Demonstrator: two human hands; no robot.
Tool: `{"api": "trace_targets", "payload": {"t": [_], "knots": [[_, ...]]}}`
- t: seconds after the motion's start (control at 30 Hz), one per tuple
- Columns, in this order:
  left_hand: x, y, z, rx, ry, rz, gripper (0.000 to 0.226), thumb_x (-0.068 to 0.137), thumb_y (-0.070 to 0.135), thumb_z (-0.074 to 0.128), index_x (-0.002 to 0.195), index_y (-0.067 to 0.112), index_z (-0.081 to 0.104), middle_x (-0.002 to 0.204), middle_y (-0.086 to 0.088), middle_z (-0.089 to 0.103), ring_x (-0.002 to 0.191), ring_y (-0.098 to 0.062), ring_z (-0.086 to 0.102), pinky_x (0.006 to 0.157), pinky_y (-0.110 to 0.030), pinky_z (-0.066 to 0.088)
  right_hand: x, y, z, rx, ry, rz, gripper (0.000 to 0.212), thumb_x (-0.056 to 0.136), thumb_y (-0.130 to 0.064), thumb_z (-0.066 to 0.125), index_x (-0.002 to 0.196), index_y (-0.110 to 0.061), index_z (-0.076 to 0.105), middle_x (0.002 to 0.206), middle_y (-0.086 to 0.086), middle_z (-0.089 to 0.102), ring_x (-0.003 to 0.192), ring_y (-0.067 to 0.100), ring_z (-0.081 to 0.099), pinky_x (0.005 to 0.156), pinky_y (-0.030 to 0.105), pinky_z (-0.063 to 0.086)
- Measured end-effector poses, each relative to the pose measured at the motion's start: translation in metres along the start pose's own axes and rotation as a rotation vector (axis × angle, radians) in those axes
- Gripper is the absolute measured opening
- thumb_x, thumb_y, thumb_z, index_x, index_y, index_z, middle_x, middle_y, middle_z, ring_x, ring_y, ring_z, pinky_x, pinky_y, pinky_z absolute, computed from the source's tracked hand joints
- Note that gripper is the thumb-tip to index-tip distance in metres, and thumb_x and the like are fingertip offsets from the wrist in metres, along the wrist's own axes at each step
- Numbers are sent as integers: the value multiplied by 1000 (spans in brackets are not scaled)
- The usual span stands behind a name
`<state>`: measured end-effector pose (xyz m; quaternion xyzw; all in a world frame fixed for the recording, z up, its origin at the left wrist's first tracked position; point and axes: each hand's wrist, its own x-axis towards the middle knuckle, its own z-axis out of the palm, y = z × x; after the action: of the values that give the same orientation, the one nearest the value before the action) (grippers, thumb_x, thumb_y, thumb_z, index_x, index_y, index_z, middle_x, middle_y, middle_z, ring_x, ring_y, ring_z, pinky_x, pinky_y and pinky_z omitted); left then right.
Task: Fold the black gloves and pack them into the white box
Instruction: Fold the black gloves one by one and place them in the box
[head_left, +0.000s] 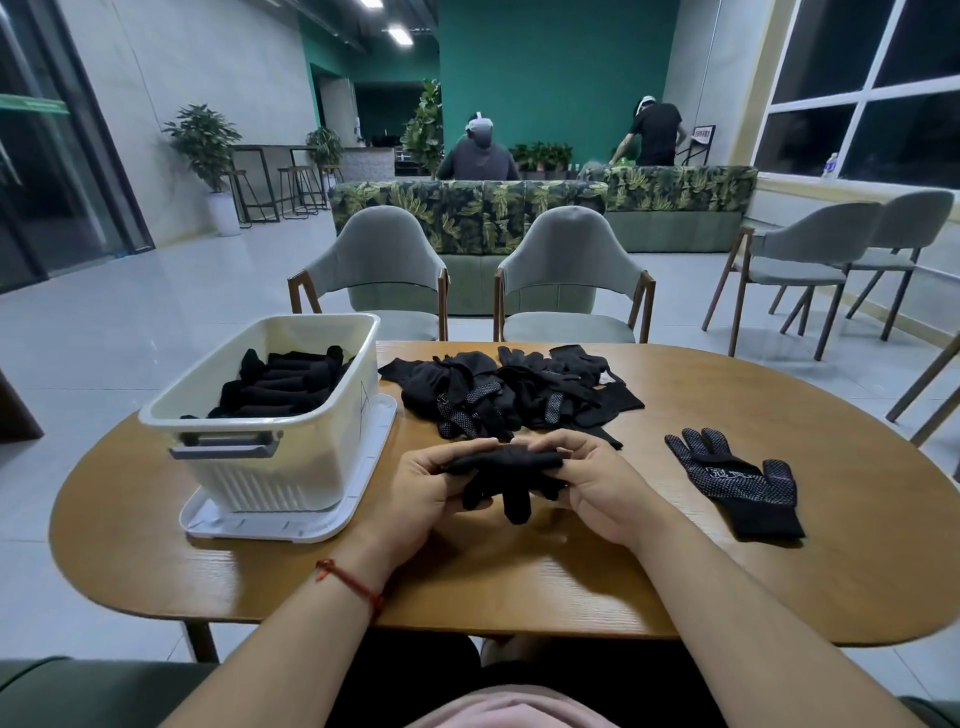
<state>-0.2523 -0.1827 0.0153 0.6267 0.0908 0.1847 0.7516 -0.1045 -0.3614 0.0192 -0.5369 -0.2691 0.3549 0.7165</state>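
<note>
Your left hand (426, 486) and right hand (597, 483) meet over the middle of the table (675, 597), a little in from its near edge. Each pinches one end of a black glove (506, 465) bunched into a short roll, fingers and thumbs curled round it. The roll's long axis runs left to right between your palms. Its loose finger ends hang toward the near edge, so the fold looks unfinished. Both forearms come in over the near edge and converge, palms turned inward. The white box (260, 467) stands by the left edge on a flat white lid (291, 530), just beside your left hand, which is the nearer one for the drop. Its long axis runs near edge to far edge, crosswise to the roll. Folded gloves (291, 384) already lie inside. The unfolded pile (509, 395) lies just beyond your hands toward the far edge. One flat glove (737, 483) lies to the right, fingers toward the far edge.
</note>
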Motion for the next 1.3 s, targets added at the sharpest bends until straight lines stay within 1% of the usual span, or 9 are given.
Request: {"api": "trace_targets", "payload": {"t": [0.1,0.3,0.43,0.63,0.8,0.97,1.13,1.23,1.3], "knots": [[1,1,1,5,26,-13,48,95,-21,54,95,14,87,106,-16,79,94,-32,76,76,-38,64,1,0,3,7,19,5,54,100,22,44,74,-13,76,125,19,75,110,36,71,87,43,60],[-1,0,1,86,51,59,50,89,-30,46,91,3,84,112,-20,78,95,-36,73,85,-52,59,0,-2,1,43,35,60,43,100,2,35,82,-6,74,122,26,67,107,38,62,94,49,55],[-9,3,5,145,62,82,62,82,-32,36,99,3,84,110,-21,78,86,-36,70,80,-49,53,-4,0,8,-57,-16,18,13,97,-14,73,88,-13,64,108,14,67,106,34,68,90,51,62],[-12,28,16,48,276,40,17,111,16,52,126,11,58,109,-23,76,91,-32,78,81,-51,65,-1,-12,25,-133,95,-188,27,89,6,80,96,-16,65,113,13,76,106,34,76,85,48,64],[-29,63,27,-165,430,39,43,111,48,47,119,14,71,107,-16,79,98,-30,77,86,-50,64,-3,-41,55,-287,111,-375,36,87,2,84,111,-19,68,111,12,74,107,30,74,85,47,65],[-50,100,0,426,438,324,15,95,35,78,103,24,70,91,0,76,88,-17,74,80,-44,63,8,-72,100,-417,92,-499,37,83,-5,90,110,-21,70,107,3,79,101,22,76,87,40,64],[-52,140,-47,588,548,405,11,94,20,79,96,22,68,79,4,74,73,-13,73,69,-34,58,32,-95,150,-493,24,-548,31,83,-10,91,107,-19,72,100,4,78,90,18,76,76,26,61],[-51,161,-79,635,592,413,20,95,19,78,107,30,65,83,2,75,67,-22,73,54,-40,60,57,-108,180,-509,-41,-528,30,86,-9,88,110,-20,74,103,7,77,91,19,75,79,31,63],[-48,172,-101,738,593,408,35,95,20,77,122,36,62,89,3,76,74,-19,75,64,-43,63,80,-115,196,-574,-81,-527,30,86,-9,87,111,-20,76,103,2,78,96,15,74,88,32,63]]}}
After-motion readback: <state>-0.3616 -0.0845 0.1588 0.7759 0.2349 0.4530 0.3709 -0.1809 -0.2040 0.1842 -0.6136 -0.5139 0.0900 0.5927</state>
